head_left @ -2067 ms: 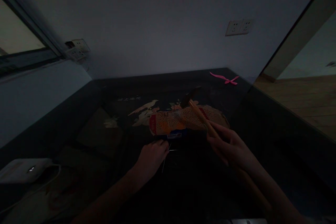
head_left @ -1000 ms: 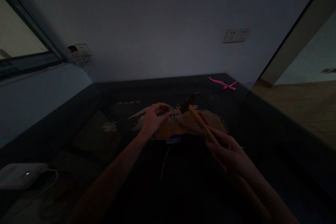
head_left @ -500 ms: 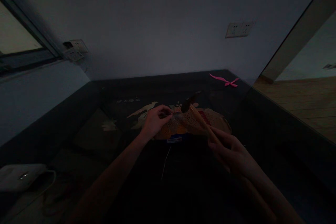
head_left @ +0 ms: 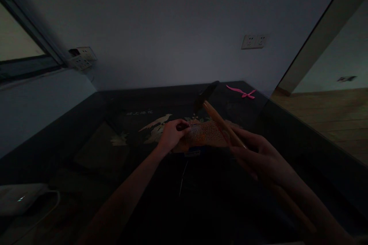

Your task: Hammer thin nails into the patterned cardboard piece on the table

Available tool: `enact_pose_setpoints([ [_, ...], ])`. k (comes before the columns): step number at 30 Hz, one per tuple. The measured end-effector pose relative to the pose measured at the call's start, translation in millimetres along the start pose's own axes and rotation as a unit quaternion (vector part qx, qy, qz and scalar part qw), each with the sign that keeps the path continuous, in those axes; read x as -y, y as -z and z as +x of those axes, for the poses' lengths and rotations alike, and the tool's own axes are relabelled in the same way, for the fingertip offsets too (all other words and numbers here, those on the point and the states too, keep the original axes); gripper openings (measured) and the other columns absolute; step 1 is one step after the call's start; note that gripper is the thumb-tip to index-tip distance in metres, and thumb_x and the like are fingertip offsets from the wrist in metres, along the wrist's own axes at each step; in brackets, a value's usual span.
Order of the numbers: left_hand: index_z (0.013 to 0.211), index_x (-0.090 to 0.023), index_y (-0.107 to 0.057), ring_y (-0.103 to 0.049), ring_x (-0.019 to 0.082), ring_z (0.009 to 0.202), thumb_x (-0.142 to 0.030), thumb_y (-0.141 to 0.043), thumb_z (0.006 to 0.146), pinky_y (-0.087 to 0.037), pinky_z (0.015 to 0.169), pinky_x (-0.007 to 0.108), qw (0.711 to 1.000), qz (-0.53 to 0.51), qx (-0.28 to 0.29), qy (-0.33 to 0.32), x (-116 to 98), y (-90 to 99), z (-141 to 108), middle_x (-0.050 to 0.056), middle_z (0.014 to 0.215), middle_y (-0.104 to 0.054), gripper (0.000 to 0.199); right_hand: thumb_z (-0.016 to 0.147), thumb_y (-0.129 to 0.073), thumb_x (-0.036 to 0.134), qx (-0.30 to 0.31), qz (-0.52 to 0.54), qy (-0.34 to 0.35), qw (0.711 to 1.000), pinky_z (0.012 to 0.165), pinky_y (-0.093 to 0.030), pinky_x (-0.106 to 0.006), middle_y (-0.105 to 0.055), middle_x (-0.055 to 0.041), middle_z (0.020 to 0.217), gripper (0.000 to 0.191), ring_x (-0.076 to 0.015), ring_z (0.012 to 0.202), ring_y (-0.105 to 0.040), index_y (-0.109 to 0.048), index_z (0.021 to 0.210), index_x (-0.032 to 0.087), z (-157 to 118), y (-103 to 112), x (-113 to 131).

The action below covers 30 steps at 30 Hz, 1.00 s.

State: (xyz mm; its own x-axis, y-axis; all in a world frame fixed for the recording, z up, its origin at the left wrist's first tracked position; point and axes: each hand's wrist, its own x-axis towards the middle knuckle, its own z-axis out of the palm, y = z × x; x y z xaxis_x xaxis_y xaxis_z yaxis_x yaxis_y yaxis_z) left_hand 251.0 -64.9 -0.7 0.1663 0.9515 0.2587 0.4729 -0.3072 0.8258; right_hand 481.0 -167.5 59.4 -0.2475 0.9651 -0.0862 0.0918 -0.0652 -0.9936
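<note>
The right hand (head_left: 260, 151) wraps around the wooden-handled hammer (head_left: 215, 116), gripping it partway along its length so that the rest of the handle runs back beneath the forearm. This shorter hold probably makes the heavy head easier to steer. The dark head is raised, tilted, above and beyond the speckled, orange-patterned package (head_left: 207, 134), which lies lengthwise across the black tabletop (head_left: 161, 99) in front of the person.

The left hand (head_left: 171, 134) is at the package's left part, thumb and fingertips drawn into a narrow pinch; whether something slim sits between them is too dark to tell. Its low position seems meant to keep that spot steady, though it also puts the fingers near the hammer head. A blue label (head_left: 193, 153) shows at the package's near edge, and a thin metal rod (head_left: 183, 180) lies just nearer the person.

The left hand and package partly cover the printed bird and flowers (head_left: 156, 122). A pink ribbon (head_left: 243, 94) lies by the far right corner, and a white device (head_left: 21, 199) with a cable (head_left: 48, 214) sits at the left, both well apart from the hammer. Wall sockets (head_left: 253, 41) are beyond the table.
</note>
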Motion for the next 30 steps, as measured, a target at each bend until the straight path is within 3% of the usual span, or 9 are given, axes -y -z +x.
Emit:
enact_pose_setpoints([
  [3,0.074,-0.016,-0.064,-0.066,0.016,0.072,-0.017,-0.064,0.072,-0.053,0.071,0.029,1.000,-0.010,0.001,0.013,1,-0.6,0,0.004,0.078,-0.070,0.003,0.074,-0.065,0.036,0.004,-0.013,-0.001,1.000,0.027,-0.027,-0.014,-0.048,0.0075,0.049,0.068,-0.0036,0.029,-0.033,-0.043,0.137,0.021,-3,-6,9],
  [10,0.079,-0.017,-0.067,-0.066,0.018,0.076,-0.020,-0.064,0.073,-0.052,0.074,0.030,1.000,0.010,0.000,-0.014,8,-0.6,1,0.005,0.081,-0.071,0.008,0.077,-0.062,0.033,0.021,-0.035,-0.049,0.998,0.030,-0.028,-0.015,-0.042,0.0086,0.047,0.061,-0.0057,0.032,-0.035,-0.045,0.134,0.016,4,-14,-9],
  [17,0.076,-0.018,-0.066,-0.066,0.018,0.074,-0.021,-0.064,0.074,-0.051,0.071,0.029,1.000,-0.004,0.000,-0.001,9,-3.1,1,0.004,0.080,-0.071,0.004,0.074,-0.065,0.036,-0.007,-0.024,-0.022,0.999,0.028,-0.025,-0.015,-0.043,0.0072,0.054,0.068,-0.0042,0.034,-0.032,-0.044,0.136,0.017,-3,-13,0],
  [22,0.079,-0.018,-0.067,-0.065,0.019,0.076,-0.021,-0.064,0.073,-0.050,0.073,0.031,0.999,0.037,-0.008,-0.013,9,-1.9,1,0.004,0.081,-0.071,0.008,0.078,-0.062,0.036,0.033,-0.034,-0.044,0.998,0.030,-0.031,-0.015,-0.045,0.0073,0.055,0.064,-0.0042,0.034,-0.036,-0.043,0.136,0.017,1,-16,-14],
  [30,0.075,-0.017,-0.065,-0.066,0.018,0.074,-0.019,-0.063,0.073,-0.050,0.073,0.030,1.000,0.003,0.000,-0.009,8,-2.6,0,0.004,0.079,-0.070,0.004,0.077,-0.063,0.038,0.023,-0.027,-0.030,0.999,0.028,-0.028,-0.014,-0.043,0.0078,0.055,0.070,-0.0042,0.034,-0.035,-0.038,0.139,0.018,-2,-11,-10],
])
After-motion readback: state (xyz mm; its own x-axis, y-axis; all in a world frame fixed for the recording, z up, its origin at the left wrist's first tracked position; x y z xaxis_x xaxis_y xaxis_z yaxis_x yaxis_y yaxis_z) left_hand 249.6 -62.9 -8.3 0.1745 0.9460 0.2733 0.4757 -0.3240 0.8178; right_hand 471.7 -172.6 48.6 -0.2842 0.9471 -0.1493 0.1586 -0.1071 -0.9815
